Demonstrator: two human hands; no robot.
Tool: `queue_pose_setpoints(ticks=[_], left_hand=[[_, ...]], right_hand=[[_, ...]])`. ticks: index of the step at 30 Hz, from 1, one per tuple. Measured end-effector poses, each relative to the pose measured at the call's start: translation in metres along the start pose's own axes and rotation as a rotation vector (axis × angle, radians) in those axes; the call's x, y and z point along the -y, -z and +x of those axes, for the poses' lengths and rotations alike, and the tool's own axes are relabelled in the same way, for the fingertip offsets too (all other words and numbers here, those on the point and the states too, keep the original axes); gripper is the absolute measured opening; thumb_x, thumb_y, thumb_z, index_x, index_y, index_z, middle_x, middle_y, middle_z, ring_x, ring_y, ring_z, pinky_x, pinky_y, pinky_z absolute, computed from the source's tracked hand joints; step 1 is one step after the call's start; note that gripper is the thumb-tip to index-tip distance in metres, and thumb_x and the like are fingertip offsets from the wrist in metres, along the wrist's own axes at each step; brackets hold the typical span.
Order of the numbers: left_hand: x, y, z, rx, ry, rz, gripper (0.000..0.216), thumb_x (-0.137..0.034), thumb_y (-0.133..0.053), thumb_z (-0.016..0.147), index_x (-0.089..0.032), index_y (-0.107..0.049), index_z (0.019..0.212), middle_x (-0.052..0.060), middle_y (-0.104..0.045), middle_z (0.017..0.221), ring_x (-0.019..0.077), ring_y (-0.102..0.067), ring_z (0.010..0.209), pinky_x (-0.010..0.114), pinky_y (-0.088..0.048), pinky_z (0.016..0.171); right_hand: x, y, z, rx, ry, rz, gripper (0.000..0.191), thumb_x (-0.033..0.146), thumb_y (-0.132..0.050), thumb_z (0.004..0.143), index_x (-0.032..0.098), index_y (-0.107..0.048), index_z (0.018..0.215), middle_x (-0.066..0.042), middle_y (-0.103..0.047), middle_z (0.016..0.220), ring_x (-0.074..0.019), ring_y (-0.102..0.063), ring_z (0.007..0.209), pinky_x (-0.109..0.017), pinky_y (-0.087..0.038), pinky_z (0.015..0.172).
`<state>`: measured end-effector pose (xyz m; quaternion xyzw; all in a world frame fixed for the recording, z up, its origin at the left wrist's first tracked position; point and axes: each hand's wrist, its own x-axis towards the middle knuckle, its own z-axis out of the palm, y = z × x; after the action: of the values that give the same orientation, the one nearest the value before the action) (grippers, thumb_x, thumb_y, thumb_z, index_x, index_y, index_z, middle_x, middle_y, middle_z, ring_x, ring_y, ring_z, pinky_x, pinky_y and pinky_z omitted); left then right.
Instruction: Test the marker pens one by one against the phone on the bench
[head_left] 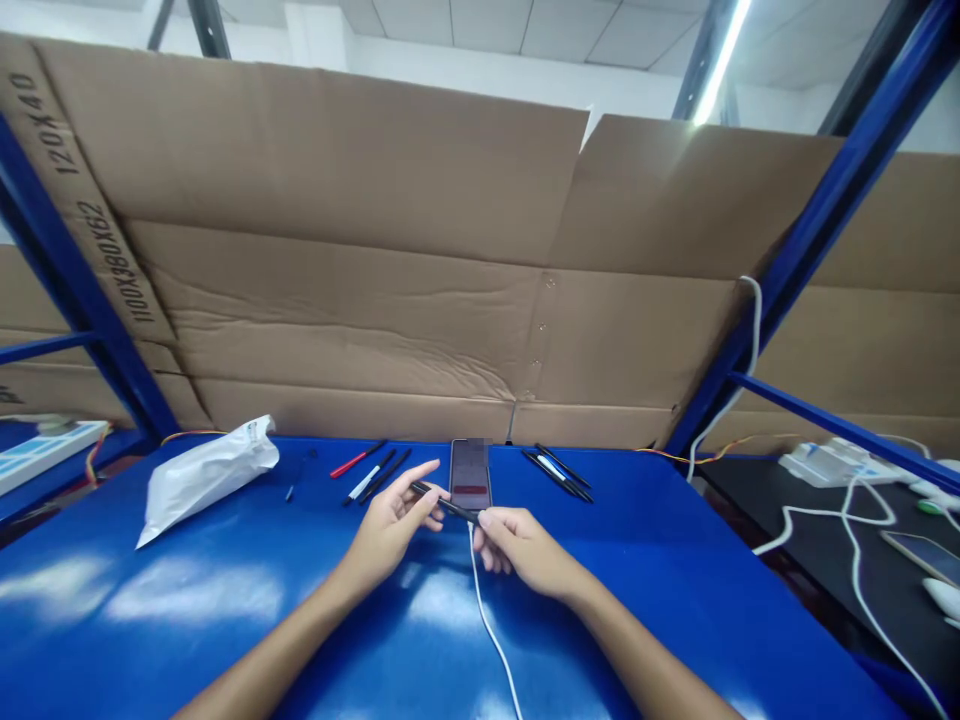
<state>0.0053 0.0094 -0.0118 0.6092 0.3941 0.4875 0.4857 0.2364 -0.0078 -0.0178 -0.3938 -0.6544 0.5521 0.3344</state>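
Left hand (390,530) and right hand (521,552) both up front over a blue table (187,600), both in a narrow pinch on one black pen (447,503), which sits crossways between them. Left fingers and thumb are on the end nearer the left, right fingers on the other end. Pen is held just above the lower part of a phone (470,475), can't tell if it touches. Phone lies flat, screen up, red bar showing on the screen, and a white cable (488,620) runs from its near end toward the person and out of view. Left of the phone are a red pen (358,459) and two dark pens (377,476), one with a white side, lying close together. Right of the phone is a small bunch of black pens (559,474), some white on one. Further left is a white plastic bag (206,480) on the table. Flattened cardboard sheets (337,250) stand behind the table against a blue metal shelf frame (847,220). White power strips sit at both sides, with a second phone (922,557) on a dark table (817,590) at right.
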Motion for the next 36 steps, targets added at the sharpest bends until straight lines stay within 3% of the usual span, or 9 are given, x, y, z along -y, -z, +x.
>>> queue_pose_setpoints(ticks=[5,10,13,15,19,22,28,32,36], left_hand=[[-0.004,0.008,-0.001,0.082,-0.071,0.313,0.040,-0.049,-0.067,0.092,-0.018,-0.077,0.115,0.009,-0.077,0.101,0.0234,-0.070,0.084,0.036,-0.058,0.078],[-0.012,0.013,-0.004,0.204,-0.197,0.617,0.035,-0.045,-0.057,0.100,-0.025,-0.077,0.120,0.007,-0.079,0.114,0.0255,-0.072,0.094,0.036,-0.055,0.086],[-0.008,0.027,0.001,0.112,-0.197,0.834,0.039,-0.046,-0.048,0.103,-0.025,-0.078,0.119,0.007,-0.080,0.113,0.0284,-0.075,0.099,0.037,-0.055,0.088],[-0.003,0.042,0.007,-0.021,-0.147,1.009,0.041,-0.048,-0.048,0.102,-0.026,-0.078,0.119,0.007,-0.079,0.118,0.0305,-0.075,0.102,0.038,-0.055,0.088],[0.002,0.068,0.016,-0.078,-0.027,1.230,0.037,-0.044,-0.049,0.099,-0.029,-0.077,0.118,0.006,-0.081,0.110,0.0309,-0.075,0.104,0.033,-0.055,0.078],[0.002,0.074,0.018,-0.050,0.074,1.305,0.041,-0.042,-0.051,0.098,-0.028,-0.069,0.132,0.008,-0.081,0.103,0.0310,-0.076,0.096,0.034,-0.055,0.075],[0.003,0.072,0.018,0.000,0.206,1.445,0.046,-0.044,-0.051,0.100,-0.026,-0.064,0.140,0.013,-0.078,0.116,0.0376,-0.073,0.108,0.043,-0.056,0.084],[0.003,0.075,0.019,-0.020,0.230,1.480,0.049,-0.046,-0.050,0.100,-0.026,-0.061,0.143,0.015,-0.077,0.117,0.0377,-0.074,0.105,0.044,-0.056,0.084],[-0.002,0.071,0.017,-0.061,0.163,1.459,0.056,-0.052,-0.049,0.100,-0.024,-0.056,0.148,0.016,-0.077,0.117,0.0380,-0.074,0.102,0.042,-0.055,0.081]], right_hand=[[0.001,0.011,0.004,-0.285,0.115,-0.089,0.059,0.074,-0.051,0.094,0.019,-0.062,0.079,0.001,-0.057,0.062,-0.0129,-0.046,0.054,-0.026,-0.037,0.054],[-0.001,0.021,0.007,-0.322,0.177,-0.157,0.055,0.067,-0.044,0.101,0.021,-0.059,0.074,0.000,-0.060,0.065,-0.0152,-0.052,0.058,-0.028,-0.042,0.061],[-0.006,0.043,0.006,-0.459,0.196,-0.498,0.045,0.050,-0.041,0.106,0.020,-0.066,0.084,-0.005,-0.068,0.081,-0.0203,-0.061,0.077,-0.031,-0.046,0.077],[-0.011,0.063,0.003,-0.647,0.100,-0.872,0.028,0.036,-0.050,0.103,0.020,-0.069,0.091,-0.008,-0.070,0.094,-0.0246,-0.060,0.094,-0.035,-0.043,0.087],[-0.023,0.094,-0.005,-0.825,-0.210,-1.124,0.011,0.027,-0.069,0.090,0.020,-0.073,0.097,-0.014,-0.063,0.104,-0.0321,-0.052,0.103,-0.038,-0.038,0.084],[-0.030,0.100,-0.006,-0.849,-0.261,-1.128,0.008,0.025,-0.071,0.089,0.021,-0.074,0.095,-0.012,-0.061,0.100,-0.0306,-0.052,0.101,-0.036,-0.036,0.081],[-0.033,0.100,-0.004,-0.900,-0.194,-1.014,0.008,0.022,-0.067,0.089,0.019,-0.074,0.088,-0.014,-0.063,0.098,-0.0322,-0.053,0.102,-0.039,-0.038,0.084],[-0.028,0.106,0.000,-0.930,-0.080,-0.834,0.019,0.031,-0.058,0.094,0.018,-0.072,0.093,-0.016,-0.068,0.102,-0.0324,-0.059,0.104,-0.039,-0.042,0.087],[-0.020,0.104,0.008,-0.849,0.032,-0.580,0.046,0.054,-0.040,0.101,0.016,-0.066,0.101,-0.015,-0.074,0.094,-0.0268,-0.068,0.086,-0.035,-0.051,0.076]])
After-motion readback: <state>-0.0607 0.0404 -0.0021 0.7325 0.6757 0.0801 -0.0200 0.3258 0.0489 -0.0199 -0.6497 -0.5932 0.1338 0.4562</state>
